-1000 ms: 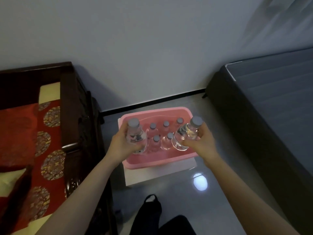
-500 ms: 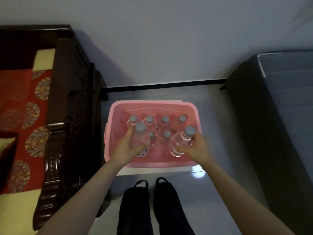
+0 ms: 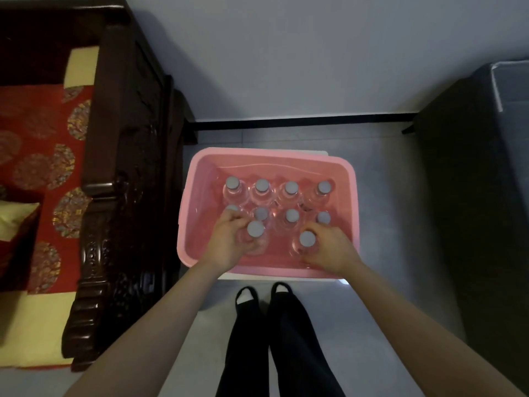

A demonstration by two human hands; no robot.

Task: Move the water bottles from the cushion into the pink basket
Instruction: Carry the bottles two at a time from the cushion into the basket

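Observation:
The pink basket (image 3: 352, 202) sits on the floor in front of my feet, on a white base. Several clear water bottles with grey caps (image 3: 291, 188) stand upright in two rows inside it. My left hand (image 3: 229, 242) is down in the basket, closed around an upright bottle (image 3: 255, 229) at the near left. My right hand (image 3: 329, 249) grips another upright bottle (image 3: 307, 239) at the near right. The red patterned cushion (image 3: 43, 156) lies on the wooden seat at the left; no bottle shows on it.
A dark carved wooden armrest (image 3: 126, 173) stands between the cushion and the basket. A dark bed frame (image 3: 481, 196) fills the right side. The wall with a black skirting (image 3: 300, 121) is just behind the basket. My legs (image 3: 274, 339) stand at its near edge.
Both hands have lowered their bottles from above the rim down into the near part of the basket. My view has tilted further down and closer.

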